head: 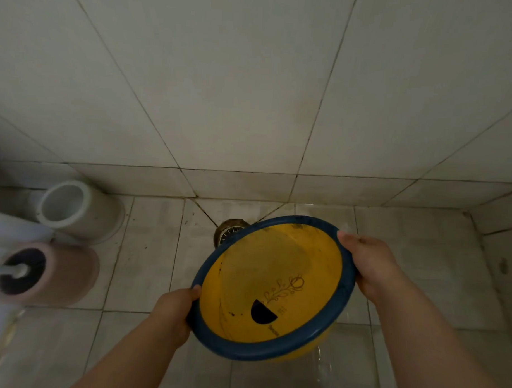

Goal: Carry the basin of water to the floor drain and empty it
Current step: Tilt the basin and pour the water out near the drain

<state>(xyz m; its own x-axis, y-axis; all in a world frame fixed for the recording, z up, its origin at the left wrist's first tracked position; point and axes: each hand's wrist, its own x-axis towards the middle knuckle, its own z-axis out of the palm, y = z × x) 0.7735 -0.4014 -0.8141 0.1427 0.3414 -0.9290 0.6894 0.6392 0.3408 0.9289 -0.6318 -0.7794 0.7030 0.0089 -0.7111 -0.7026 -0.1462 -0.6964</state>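
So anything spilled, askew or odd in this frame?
Mostly as expected: the yellow basin is tilted steeply toward the floor drain, held at its blue rim by the left hand and right hand. Water glistens on the floor tiles beneath it, away from the drain. Dark specks mark the basin's inside.

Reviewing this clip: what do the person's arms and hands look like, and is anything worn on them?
Both forearms are bare up to the frame edge, with no sleeves showing. The left hand and right hand carry no gloves, rings, watch or bracelet that I can see.

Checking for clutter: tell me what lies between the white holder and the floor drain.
Only bare floor tile between white holder and drain, head view.
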